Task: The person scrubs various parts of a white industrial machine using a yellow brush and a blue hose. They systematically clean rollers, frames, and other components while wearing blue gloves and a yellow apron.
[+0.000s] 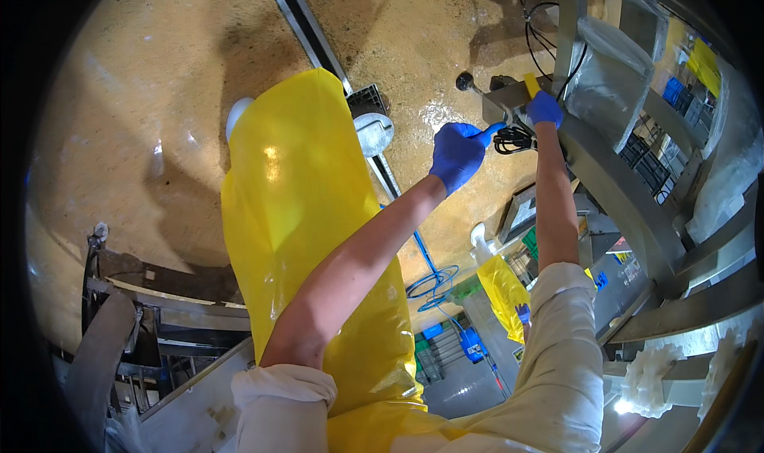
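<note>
My left hand (459, 157), in a blue glove, is closed, with a narrow blue tip (491, 132) pointing from it toward a coil of black cable (513, 140). Whether that tip is a glove finger or a held thing is unclear. Farther right, my blue-gloved right hand (545, 111) is closed round a flat yellow piece (531, 85), whose kind I cannot make out. It is at the end of a grey steel beam (509, 99), above the cable coil. My yellow apron (310, 206) hangs left of my left forearm.
A steel frame (629, 190) with clear plastic sheeting (609, 75) curves along the right. Another person in a yellow apron (503, 294) stands beyond my right arm. A floor drain channel (306, 31) and a blue hose (434, 286) cross the wet tan floor (159, 95).
</note>
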Demonstrator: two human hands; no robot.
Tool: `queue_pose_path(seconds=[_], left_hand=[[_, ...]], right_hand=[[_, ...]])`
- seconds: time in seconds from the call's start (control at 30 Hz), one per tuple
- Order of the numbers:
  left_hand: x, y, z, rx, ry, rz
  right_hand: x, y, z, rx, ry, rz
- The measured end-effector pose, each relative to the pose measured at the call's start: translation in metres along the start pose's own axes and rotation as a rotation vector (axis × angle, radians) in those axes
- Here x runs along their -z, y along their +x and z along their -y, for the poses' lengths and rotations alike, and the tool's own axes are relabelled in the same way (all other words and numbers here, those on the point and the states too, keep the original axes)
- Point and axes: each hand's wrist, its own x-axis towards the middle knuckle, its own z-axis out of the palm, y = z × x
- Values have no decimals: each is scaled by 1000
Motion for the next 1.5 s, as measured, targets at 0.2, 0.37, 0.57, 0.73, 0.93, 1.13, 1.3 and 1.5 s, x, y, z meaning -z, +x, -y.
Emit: queue_pose_path(seconds=[0.2,0.37,0.57,0.73,0.93,1.13,1.3,1.5], left_hand=[[-16,19,15,-111,-204,-28],[14,38,-9,-83,-226,-34],[9,24,-2,8,-289,-20],[27,51,-1,-73,-247,-192],[36,72,-3,-190,-137,-255],[27,54,-7,62,-99,-127],[22,71,8,9,-10,-182],[14,56,-2,71,-80,-70]], right_hand=[[-18,36,-16,105,-131,260],[41,40,44,89,7,596],[-15,26,-9,172,-164,429],[24,55,38,42,-179,256],[4,80,63,-45,-125,321],[-43,103,70,-173,109,621],[-15,92,91,-224,139,616],[-49,98,24,-36,31,452]])
